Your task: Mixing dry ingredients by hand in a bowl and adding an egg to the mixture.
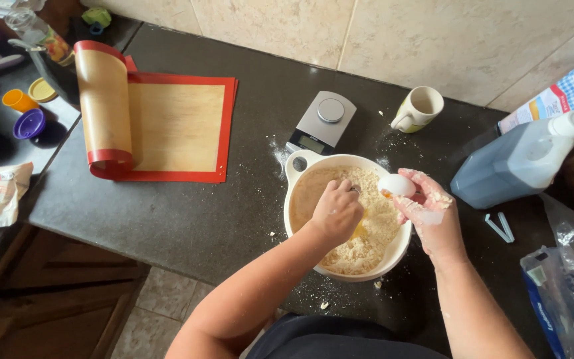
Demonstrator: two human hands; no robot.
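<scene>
Head view: right hand (428, 211) grips cracked egg (396, 185) over bowl (393, 256); left hand (335, 211) fisted, its hold hidden.

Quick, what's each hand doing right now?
Left hand: closed in a fist over the crumbly mix in the bowl; what it holds cannot be told.
Right hand: holding a cracked egg.

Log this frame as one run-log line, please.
left hand: in bowl over crumbly mix | right hand: holds cracked egg above bowl | scale, mug behind | mat left
</scene>
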